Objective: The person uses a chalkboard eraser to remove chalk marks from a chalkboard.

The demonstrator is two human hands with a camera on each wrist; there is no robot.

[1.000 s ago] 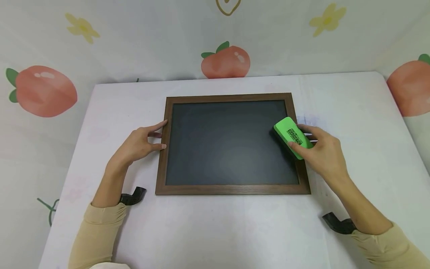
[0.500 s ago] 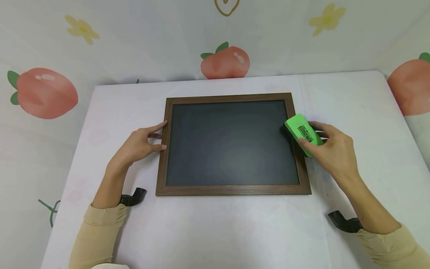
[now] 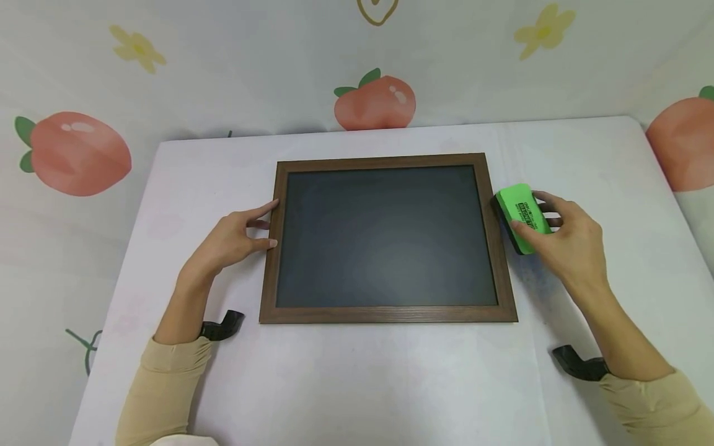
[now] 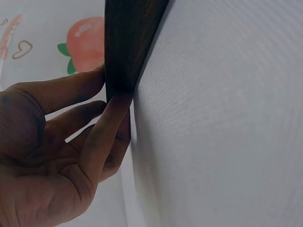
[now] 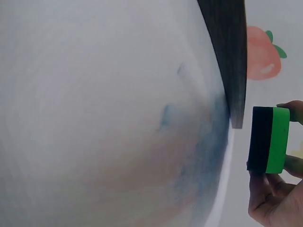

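Note:
A dark chalkboard (image 3: 385, 235) in a brown wooden frame (image 3: 387, 314) lies flat on the white table (image 3: 357, 378). My left hand (image 3: 237, 238) rests against the frame's left edge, straight fingers touching the wood (image 4: 125, 47). My right hand (image 3: 569, 238) grips a green eraser (image 3: 521, 217) with a black felt underside, just off the frame's right edge. In the right wrist view the eraser (image 5: 269, 139) is pinched between thumb and fingers, held clear of the frame (image 5: 227, 52).
Faint blue smudges (image 5: 189, 142) mark the table beside the frame's right side. A backdrop printed with peaches (image 3: 375, 102) and yellow flowers (image 3: 543, 31) rises behind the table. Black wrist-camera mounts (image 3: 577, 365) sit by both forearms.
My right hand has carried the green eraser rightward, off the chalkboard surface and past the frame's right edge. The left hand has stayed on the frame.

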